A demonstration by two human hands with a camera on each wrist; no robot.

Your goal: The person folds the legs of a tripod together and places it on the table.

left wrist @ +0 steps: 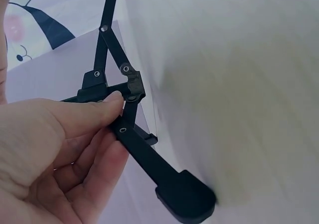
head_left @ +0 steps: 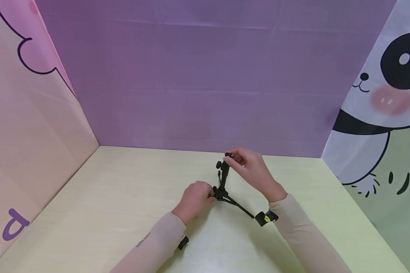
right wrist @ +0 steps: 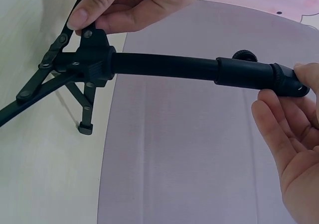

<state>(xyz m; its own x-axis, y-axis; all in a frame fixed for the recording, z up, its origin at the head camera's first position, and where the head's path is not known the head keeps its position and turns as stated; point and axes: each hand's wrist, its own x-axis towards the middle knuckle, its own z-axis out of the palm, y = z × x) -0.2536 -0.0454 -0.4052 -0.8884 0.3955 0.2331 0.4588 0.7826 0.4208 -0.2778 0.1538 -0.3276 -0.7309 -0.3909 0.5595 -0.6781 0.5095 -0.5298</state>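
A small black tripod [head_left: 224, 176] leans slightly above the pale table, its legs spread. My left hand [head_left: 197, 199] pinches one of its legs close to the hub; in the left wrist view, thumb and fingers lie around the hinged leg [left wrist: 149, 157] with its wide foot. My right hand [head_left: 254, 170] holds the top end of the centre column, thumb on one side and fingers on the other. The right wrist view shows the column [right wrist: 167, 66], a round knob [right wrist: 244, 56] on its upper sleeve, and the hub [right wrist: 97, 59] with jointed braces.
The pale table [head_left: 123, 212] meets a purple back panel [head_left: 205, 83]. Side panels carry printed cartoons, with a panda [head_left: 365, 102] on the right. A small black wrist camera [head_left: 265, 218] sits on the right wrist, near one tripod leg's end.
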